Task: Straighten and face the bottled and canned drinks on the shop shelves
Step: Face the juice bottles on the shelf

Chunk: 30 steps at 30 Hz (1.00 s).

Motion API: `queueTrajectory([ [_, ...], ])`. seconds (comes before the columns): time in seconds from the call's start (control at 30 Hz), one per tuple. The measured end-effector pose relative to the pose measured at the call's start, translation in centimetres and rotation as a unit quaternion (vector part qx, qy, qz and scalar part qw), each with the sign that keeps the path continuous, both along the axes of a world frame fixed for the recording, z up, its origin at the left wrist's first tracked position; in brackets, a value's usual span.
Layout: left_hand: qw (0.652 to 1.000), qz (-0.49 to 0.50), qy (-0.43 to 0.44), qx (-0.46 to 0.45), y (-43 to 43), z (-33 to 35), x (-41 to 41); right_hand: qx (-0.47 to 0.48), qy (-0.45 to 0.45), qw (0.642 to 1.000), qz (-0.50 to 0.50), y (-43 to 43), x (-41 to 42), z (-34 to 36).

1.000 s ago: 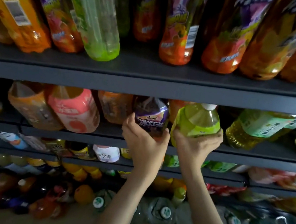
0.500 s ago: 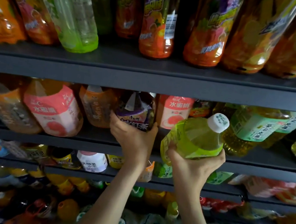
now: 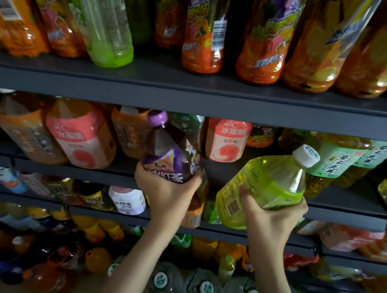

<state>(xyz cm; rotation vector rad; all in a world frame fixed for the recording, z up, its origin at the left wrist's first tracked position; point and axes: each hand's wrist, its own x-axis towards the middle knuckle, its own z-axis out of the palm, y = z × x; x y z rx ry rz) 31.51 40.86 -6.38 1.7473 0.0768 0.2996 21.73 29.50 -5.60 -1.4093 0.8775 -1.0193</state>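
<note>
Two bottles in hand rn, both held out in front of the middle shelf lip, neither standing on it. Left hand is wrapped round the bottom of a purple bottle, purple cap tipped up-left. Its label shows 红茶, w/ the rest partly under the fingers. Right hand grips a green bottle low on its body, white cap leaning up-right. Its small print panel faces out but is too blurry to read.

Behind them a pink bottle says 水蜜桃, and a second pink bottle further left has the same text. Tea bottles on the right have vertical writing, can't make it out. Bare strip of shelf betw the pink bottle and the tea bottles. On the top shelf, orange bottles sit right at the front edge, one w/ its barcode turned out. Water jugs at the bottom.
</note>
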Motion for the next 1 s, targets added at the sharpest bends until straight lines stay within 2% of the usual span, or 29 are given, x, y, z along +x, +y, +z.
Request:
queueTrajectory([
  [0.1,0.997,0.019,0.052,-0.052,1.1,1.2,-1.0,0.012,0.004,1.000,0.029,0.0,-0.6,0.5],
  [0.63,0.992,0.033,0.119,0.035,9.1,3.4,-2.4,-0.017,0.069,0.977,0.201,4.5,0.8,2.6],
  [0.87,0.977,0.018,0.138,0.159,12.1,1.0,-3.8,-0.023,0.225,0.951,0.210,8.3,0.4,-2.3],
  [1.0,0.954,-0.062,0.172,0.238,12.1,-2.7,-4.5,-0.032,0.279,0.946,0.160,10.2,-1.7,-3.5],
])
